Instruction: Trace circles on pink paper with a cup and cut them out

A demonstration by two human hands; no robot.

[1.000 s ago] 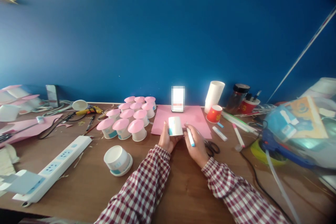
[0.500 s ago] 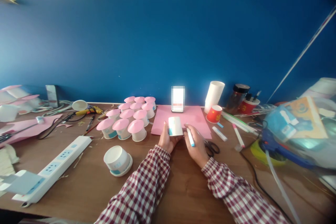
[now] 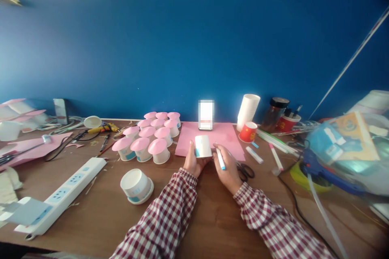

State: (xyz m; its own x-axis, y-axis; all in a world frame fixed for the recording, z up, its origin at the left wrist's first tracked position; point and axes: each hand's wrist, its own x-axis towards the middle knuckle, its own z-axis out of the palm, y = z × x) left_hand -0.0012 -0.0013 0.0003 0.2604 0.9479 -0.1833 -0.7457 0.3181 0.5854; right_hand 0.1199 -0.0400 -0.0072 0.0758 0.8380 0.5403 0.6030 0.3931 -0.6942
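Observation:
My left hand [image 3: 193, 161] is closed round a white paper cup [image 3: 203, 147] with a blue patch, held over the near edge of a pink sheet [image 3: 225, 135]. The cup's wider rim faces down. In my right hand [image 3: 228, 170] is a marker [image 3: 220, 159] with a blue end, gripped like a pen; its tip points up and away, just right of the cup. Under and beside the right hand lie black-handled scissors [image 3: 245, 172], partly hidden. A phone [image 3: 206, 115] stands upright behind the cup, its screen blurred out.
Several cups with pink discs [image 3: 158, 146] stand left of the sheet. Nearer sits an upturned white cup [image 3: 135, 184] by a power strip [image 3: 65, 194]. To the right are a stack of white cups [image 3: 247, 111], a red cup [image 3: 248, 132], a jar [image 3: 275, 113] and a bulging plastic bag [image 3: 349, 145].

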